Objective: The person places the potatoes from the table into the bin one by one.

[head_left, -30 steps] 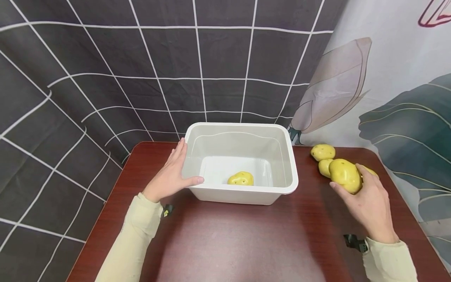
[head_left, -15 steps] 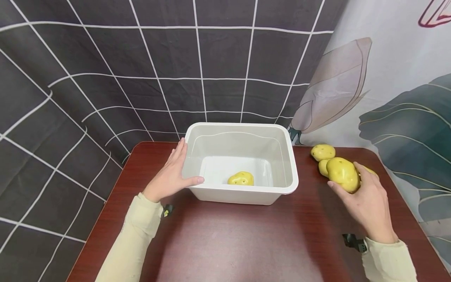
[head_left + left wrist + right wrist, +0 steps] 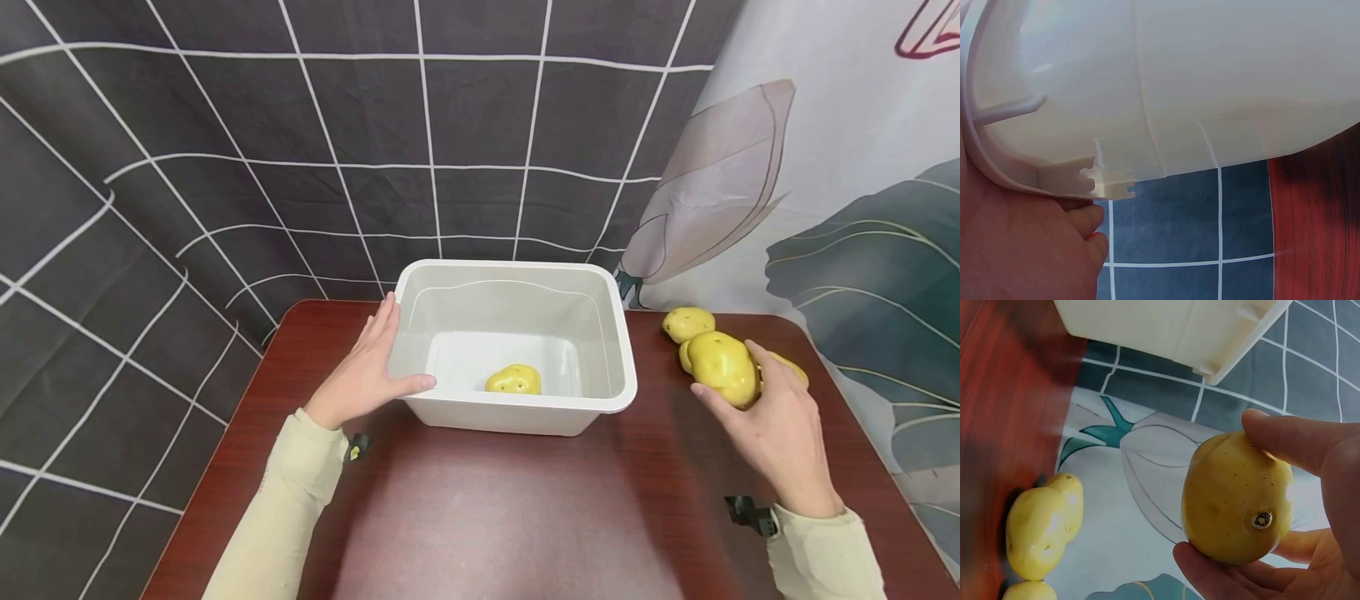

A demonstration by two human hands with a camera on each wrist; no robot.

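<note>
A white plastic bin (image 3: 517,401) stands on the table with one yellow potato (image 3: 513,380) lying inside near its front wall. My left hand (image 3: 362,371) rests against the bin's left rim, fingers straight along the side and thumb at the front corner. In the left wrist view the palm and fingers (image 3: 1087,217) touch the rim from outside. To the right, my right hand (image 3: 783,425) grips a large potato (image 3: 722,367) between thumb and fingers. The right wrist view shows this held potato (image 3: 1238,500) raised off the table, a dark round spot on its skin.
Several more potatoes lie at the table's back right, including one potato (image 3: 688,323) near the back edge and another (image 3: 791,369) partly behind the right hand. The dark red table (image 3: 480,508) meets a grid-patterned curtain (image 3: 480,108) and a pale floral curtain (image 3: 847,133).
My right hand has shifted slightly left and back with the potato in its grip. The left hand and the bin have stayed in place.
</note>
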